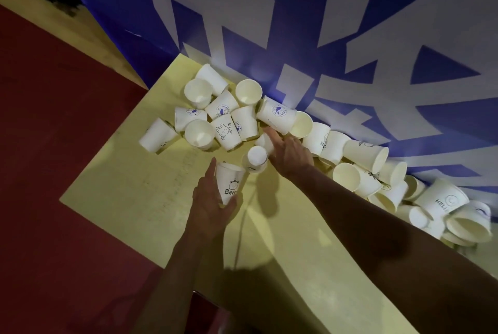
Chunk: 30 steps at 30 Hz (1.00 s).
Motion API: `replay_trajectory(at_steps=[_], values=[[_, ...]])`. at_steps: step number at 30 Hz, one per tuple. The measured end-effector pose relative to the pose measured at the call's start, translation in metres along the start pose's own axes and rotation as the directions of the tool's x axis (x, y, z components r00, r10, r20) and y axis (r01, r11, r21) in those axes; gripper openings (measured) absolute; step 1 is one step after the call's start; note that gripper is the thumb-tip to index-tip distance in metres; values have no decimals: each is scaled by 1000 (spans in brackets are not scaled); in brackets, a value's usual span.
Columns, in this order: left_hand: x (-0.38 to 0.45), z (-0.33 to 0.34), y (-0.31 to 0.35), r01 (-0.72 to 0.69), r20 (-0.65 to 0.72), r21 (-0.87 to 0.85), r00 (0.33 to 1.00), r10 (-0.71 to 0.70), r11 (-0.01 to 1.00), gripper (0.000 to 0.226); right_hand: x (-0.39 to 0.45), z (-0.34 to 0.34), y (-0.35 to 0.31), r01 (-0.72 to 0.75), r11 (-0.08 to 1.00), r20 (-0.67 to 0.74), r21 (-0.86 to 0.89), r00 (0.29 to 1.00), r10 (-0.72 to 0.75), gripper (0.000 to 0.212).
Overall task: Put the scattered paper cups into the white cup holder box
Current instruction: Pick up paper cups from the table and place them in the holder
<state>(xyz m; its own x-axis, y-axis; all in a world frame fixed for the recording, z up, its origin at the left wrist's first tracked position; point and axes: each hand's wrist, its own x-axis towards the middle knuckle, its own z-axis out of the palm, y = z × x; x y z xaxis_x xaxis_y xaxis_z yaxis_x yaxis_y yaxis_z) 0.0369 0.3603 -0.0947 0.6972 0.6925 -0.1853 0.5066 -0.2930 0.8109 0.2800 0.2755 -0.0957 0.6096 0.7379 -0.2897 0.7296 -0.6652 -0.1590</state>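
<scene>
Blue backdrop (269, 10) with large white lettering rises behind a pale yellow desk (129, 199), and dark red floor (40, 145) shows off its left edge. Paper cups (223, 115) lie tumbled along the backdrop, some on their sides, some standing mouth up, in one heap at the far corner and a second run trailing off to the right (377, 172).

The step in hand looks like gathering: a bear-print cup (229, 185) sits in the left hand (213, 204), its grip wrapped around the cup's lower half with the mouth pointing away from the person. Just beyond it, the right hand (289, 154) reaches into the heap, fingers curled over a small cup (265, 142) lying on its side; whether that grip has fully closed cannot be told. Another cup (256, 158) stands bottom up between the two hands, touching neither as far as can be seen.

No white cup holder box is in view, so nothing has visibly been put away. The next move probably calls for lifting the right-hand cup free without scattering its neighbours, then nesting it into the held cup or carrying both to the box.
</scene>
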Motion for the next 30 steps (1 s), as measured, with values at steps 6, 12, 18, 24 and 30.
replay_trajectory(at_steps=[6, 12, 18, 24, 30], values=[[-7, -2, 15, 66, 66, -79, 996, -61, 995, 102, -45, -8, 12, 17, 981, -3, 191, 1000, -17, 60], [-14, 2, 35, 13, 115, -108, 993, 0, 994, 102, -98, -21, 28, 57, 956, -160, 289, 987, -10, 58], [-26, 8, 76, -5, 157, -141, 987, 27, 990, 85, -161, -39, 48, 189, 876, -354, 444, 935, -22, 60], [-61, 33, 131, -68, 237, -132, 966, 98, 989, 80, -233, -65, 77, 153, 825, -452, 544, 882, 134, 62], [-110, 83, 194, -140, 310, -102, 936, 166, 985, 76, -318, -82, 120, 106, 787, -507, 608, 814, 282, 50]])
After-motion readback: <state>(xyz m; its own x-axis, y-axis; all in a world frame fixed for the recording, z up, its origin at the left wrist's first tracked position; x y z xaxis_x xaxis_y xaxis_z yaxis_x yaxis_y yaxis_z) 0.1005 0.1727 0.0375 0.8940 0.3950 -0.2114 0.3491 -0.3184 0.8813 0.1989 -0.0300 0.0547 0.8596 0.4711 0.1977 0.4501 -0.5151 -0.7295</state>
